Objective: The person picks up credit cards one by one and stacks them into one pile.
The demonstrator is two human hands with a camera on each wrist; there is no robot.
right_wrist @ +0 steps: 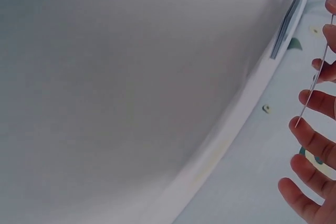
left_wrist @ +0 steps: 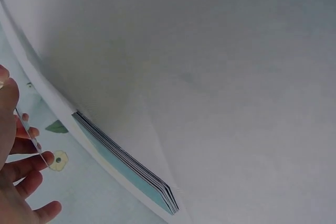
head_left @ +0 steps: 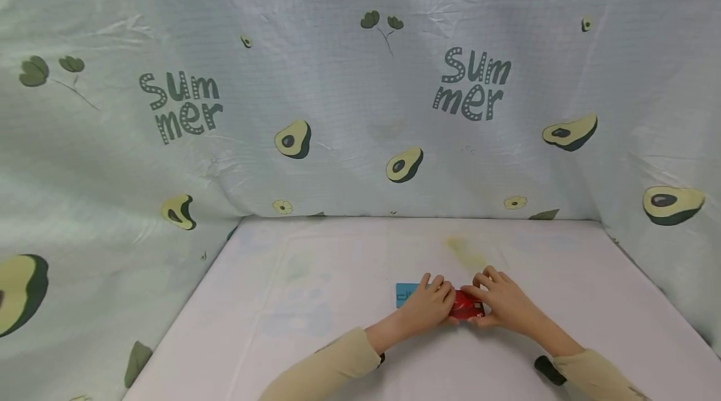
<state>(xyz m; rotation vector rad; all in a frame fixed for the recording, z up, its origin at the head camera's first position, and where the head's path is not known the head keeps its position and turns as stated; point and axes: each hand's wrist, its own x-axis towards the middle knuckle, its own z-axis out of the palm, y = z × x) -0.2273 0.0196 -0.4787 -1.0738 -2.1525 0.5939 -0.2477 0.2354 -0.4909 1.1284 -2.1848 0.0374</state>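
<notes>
A thin red card point(head_left: 466, 306) with a small dark square near its right end is held above the white table between both hands. My left hand point(head_left: 429, 307) pinches its left end, with other fingers raised. At the opposite end, my right hand point(head_left: 504, 301) pinches the card between thumb and fingers. The wrist views show the card nearly edge-on, as a thin line between the fingers. A neat stack of blue cards point(head_left: 404, 291) lies on the table behind and left of the left hand, which partly covers it. In the left wrist view the stack's layered edges point(left_wrist: 126, 158) show.
The white table point(head_left: 315, 351) has faint coloured stains, one a yellow smear point(head_left: 466, 254) beyond the hands. A pale cloth point(head_left: 338, 88) printed with avocados and lettering hangs behind and along the sides. A black strap piece point(head_left: 549, 371) sits at the right sleeve's cuff.
</notes>
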